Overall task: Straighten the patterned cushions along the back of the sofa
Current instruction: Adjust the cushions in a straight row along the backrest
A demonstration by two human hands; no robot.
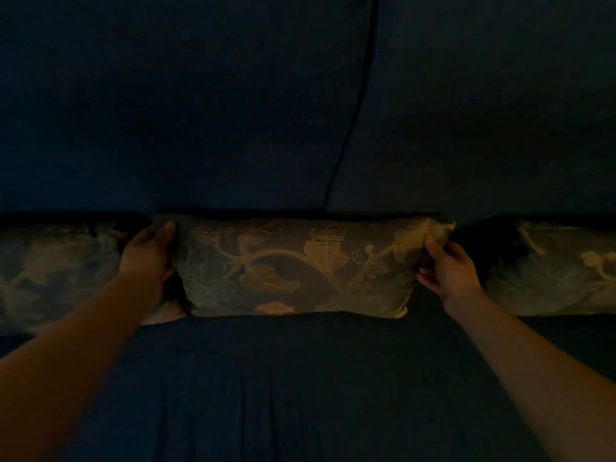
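Observation:
The scene is dim. A patterned cushion (293,268) with a gold vine design stands upright at the middle of the sofa back. My left hand (146,253) grips its upper left corner. My right hand (448,266) pinches its right edge near the top corner. A second patterned cushion (60,271) leans at the left, partly behind my left forearm. A third patterned cushion (550,271) stands at the right, cut off by the frame edge.
The dark blue sofa back (200,111) rises behind the cushions, with a seam (353,121) between its two panels. The dark blue seat (300,378) spreads in front, below my arms.

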